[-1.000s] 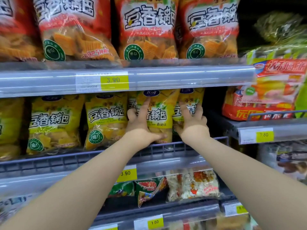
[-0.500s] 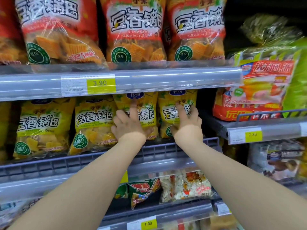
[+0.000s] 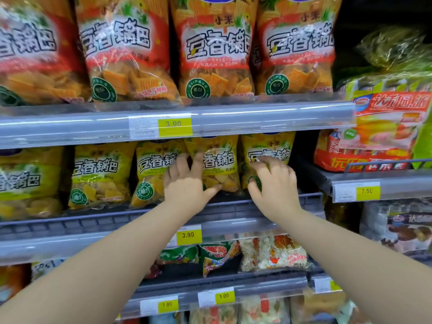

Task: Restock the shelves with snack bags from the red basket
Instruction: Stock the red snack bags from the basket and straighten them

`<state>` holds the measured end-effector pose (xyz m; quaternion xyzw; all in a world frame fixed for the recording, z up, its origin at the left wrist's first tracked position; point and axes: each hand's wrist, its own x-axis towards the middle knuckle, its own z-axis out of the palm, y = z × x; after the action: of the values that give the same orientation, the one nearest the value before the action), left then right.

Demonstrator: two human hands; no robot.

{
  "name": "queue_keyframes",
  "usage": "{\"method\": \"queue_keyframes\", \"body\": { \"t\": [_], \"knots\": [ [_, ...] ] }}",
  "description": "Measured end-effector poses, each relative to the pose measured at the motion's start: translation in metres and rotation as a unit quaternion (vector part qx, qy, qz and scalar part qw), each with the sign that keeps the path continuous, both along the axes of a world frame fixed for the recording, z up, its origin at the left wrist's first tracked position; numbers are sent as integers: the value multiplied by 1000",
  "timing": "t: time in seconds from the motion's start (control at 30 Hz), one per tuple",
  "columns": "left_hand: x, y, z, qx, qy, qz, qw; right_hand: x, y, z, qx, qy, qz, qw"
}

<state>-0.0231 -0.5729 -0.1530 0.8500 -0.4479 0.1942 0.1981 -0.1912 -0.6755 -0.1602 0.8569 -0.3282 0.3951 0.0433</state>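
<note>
The yellow bags (image 3: 219,164) stand in a row on the middle shelf (image 3: 70,222). They look light, puffy and slippery, and the chips inside seem brittle, so a soft hold at the sides seems best. The left hand (image 3: 184,183) lies on one with straight fingers. The right hand (image 3: 274,183) bends its fingers on the last one, but it is not clear if it grasps.

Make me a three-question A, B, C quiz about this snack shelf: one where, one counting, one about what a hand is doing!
1. Where are the red bags? A) on the shelf above the yellow bags B) below them C) in the hands
2. How many price tags say 3.90? A) one B) two C) four
3. What is the left hand doing? A) making a fist B) holding a tag C) pressing spread fingers on yellow bags

Answers: 1 A, they sit on the upper shelf; 2 B, one under the red bags, one under the yellow; 3 C, its fingers fan out over the bag fronts.
</note>
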Motion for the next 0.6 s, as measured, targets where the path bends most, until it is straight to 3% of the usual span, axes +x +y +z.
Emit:
{"method": "queue_keyframes", "body": {
  "t": [0.17,0.27,0.43,0.6],
  "knots": [
    [48,61,-1,7,8,27,1000,34,38,6,-12,50,121,991],
    [75,89,-3,9,-32,43,998,72,64,6,50,79,156,983],
    [127,126,-4,-37,27,62,997,146,93,10,225,84,87,967],
    [157,128,8,25,108,68,992,193,95,26,312,136,-11,940]
  ]
}}
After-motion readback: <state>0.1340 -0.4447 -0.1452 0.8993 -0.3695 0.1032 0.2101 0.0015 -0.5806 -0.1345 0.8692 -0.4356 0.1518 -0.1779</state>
